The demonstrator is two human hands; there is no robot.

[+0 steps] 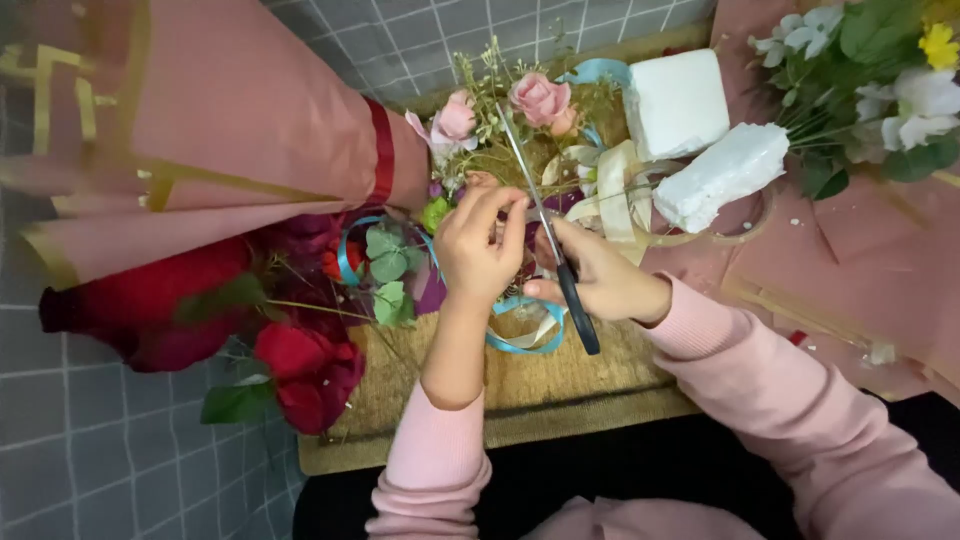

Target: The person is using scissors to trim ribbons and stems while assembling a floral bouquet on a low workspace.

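Head view: I see right hand (600, 280) with its grip clenched on black-handled scissors (548, 225), long axis running from near edge toward far edge of worktop (520, 400), blades up. Left hand (480, 245), just beside, pinches something small I can't identify.

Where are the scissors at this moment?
The scissors are in the right hand at the centre of the head view, blades pointing up toward the pink roses.

Pink roses (540, 98), black-handled scissors (578, 310)
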